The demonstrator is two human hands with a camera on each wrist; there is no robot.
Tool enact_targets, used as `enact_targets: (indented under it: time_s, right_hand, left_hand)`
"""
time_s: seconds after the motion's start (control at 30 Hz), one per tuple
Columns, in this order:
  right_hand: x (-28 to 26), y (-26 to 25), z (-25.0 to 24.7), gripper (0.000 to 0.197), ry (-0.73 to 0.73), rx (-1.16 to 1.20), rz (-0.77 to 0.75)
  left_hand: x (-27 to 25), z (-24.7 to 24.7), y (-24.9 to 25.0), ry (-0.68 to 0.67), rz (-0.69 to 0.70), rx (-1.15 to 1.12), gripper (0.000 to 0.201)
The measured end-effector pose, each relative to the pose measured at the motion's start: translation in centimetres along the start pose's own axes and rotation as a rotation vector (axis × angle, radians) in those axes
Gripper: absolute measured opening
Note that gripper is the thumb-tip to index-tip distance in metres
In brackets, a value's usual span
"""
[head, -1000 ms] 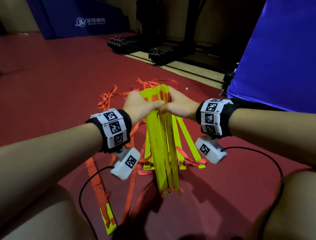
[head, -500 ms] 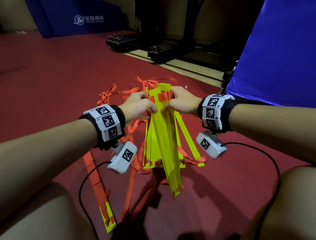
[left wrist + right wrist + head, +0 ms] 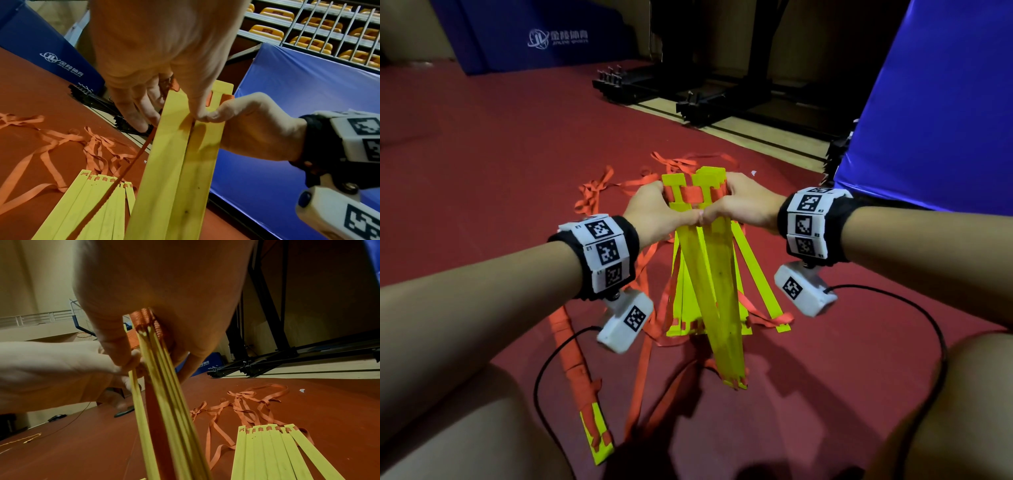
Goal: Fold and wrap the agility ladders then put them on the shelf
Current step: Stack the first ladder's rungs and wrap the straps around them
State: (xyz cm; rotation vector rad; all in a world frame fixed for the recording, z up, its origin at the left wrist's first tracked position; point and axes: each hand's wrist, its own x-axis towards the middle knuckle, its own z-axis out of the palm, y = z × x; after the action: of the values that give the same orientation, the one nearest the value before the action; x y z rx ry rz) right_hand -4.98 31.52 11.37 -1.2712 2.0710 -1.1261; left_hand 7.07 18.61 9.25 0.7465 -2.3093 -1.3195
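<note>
Change vs. the two earlier head frames: both thumbs now meet across the near face of the held bundle of yellow rungs (image 3: pixel 709 274); half a second back the left hand was slackened off to the side with its fingers barely on the stack. The bundle's lower end has swung back toward the person's midline. Judgement: the rungs are being squared up and clamped together, so the folding step for this ladder is close to done; wrapping is not yet begun and the shelf step is far off.

Left hand (image 3: pixel 657 214): fingers curled behind the top of the bundle, thumb pressed on the front. Right hand (image 3: pixel 743 205): same grasp from the other side, thumb tip touching the left thumb.

Largest to smallest:
- Red floor mat (image 3: pixel 482 154), which carries everything; a blue crash pad (image 3: pixel 935 120) stands to the right.
- Second set of rungs (image 3: pixel 273 451), fanned flat on the mat beneath and beyond the held bundle.
- Held bundle: flat, narrow yellow plastic strips, stacked face to face, raised off the mat and tilted, lower ends splayed.
- Orange webbing straps (image 3: pixel 599 192): loose, tangled loops on the mat; one band crosses the bundle's notched top between the hands.
</note>
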Motion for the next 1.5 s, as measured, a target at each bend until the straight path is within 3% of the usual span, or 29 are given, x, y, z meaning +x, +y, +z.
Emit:
enact_targets:
  time_s: [0.13,0.3,0.37,0.4,0.47,0.5,0.67,0.77,0.83,1.0,1.27,1.5]
  right_hand:
    - [0.0,0.0,-0.3,0.021,-0.034,-0.023,-0.008]
    - [0.4,0.8,0.1,0.064,0.021,-0.036,0.009]
    - [0.3,1.0,0.2,0.081,0.035,-0.028,-0.009]
    - [0.4,1.2,0.2,0.079,0.034,-0.025,-0.030]
    - [0.3,1.1,0.0,0.055,0.003,-0.003,-0.093]
    - [0.2,1.0,-0.1,0.045,-0.015,0.010,-0.117]
    - [-0.1,0.6,-0.1,0.032,-0.063,0.043,-0.176]
    - [0.3,0.8,-0.3,0.032,0.006,-0.020,-0.111]
    - [0.3,0.8,-0.7,0.033,0.045,-0.050,-0.047]
    - [0.2,0.6,-0.4,0.029,0.046,-0.056,-0.033]
    - [-0.1,0.4,-0.3,0.024,0.031,0.010,-0.091]
    - [-0.3,0.7,-0.9,0.019,0.028,0.000,-0.098]
  left_hand:
    - [-0.1,0.0,0.4,0.055,0.036,0.065,0.047]
    - [-0.6,0.1,1.4,0.111,0.012,-0.076,0.062]
    - [-1.0,0.1,1.8,0.100,0.055,-0.128,0.059]
    - [-1.2,0.2,2.0,0.069,0.098,-0.126,0.049]
    - [-1.5,0.1,2.2,0.005,0.179,-0.050,0.020]
    - [-1.6,0.0,2.3,-0.016,0.202,0.015,0.017]
    - [-1.4,-0.6,2.2,-0.140,0.372,0.488,0.037]
    - [-1.1,-1.6,1.8,0.017,0.501,0.692,0.035]
    - [-0.9,-1.9,1.8,0.093,0.541,0.558,0.031]
    - [-0.8,-1.0,1.9,0.001,0.463,0.255,0.016]
    - [-1.0,-1.3,1.9,-0.048,0.420,0.178,0.012]
    - [-1.5,-1.3,3.6,0.072,0.461,0.232,0.012]
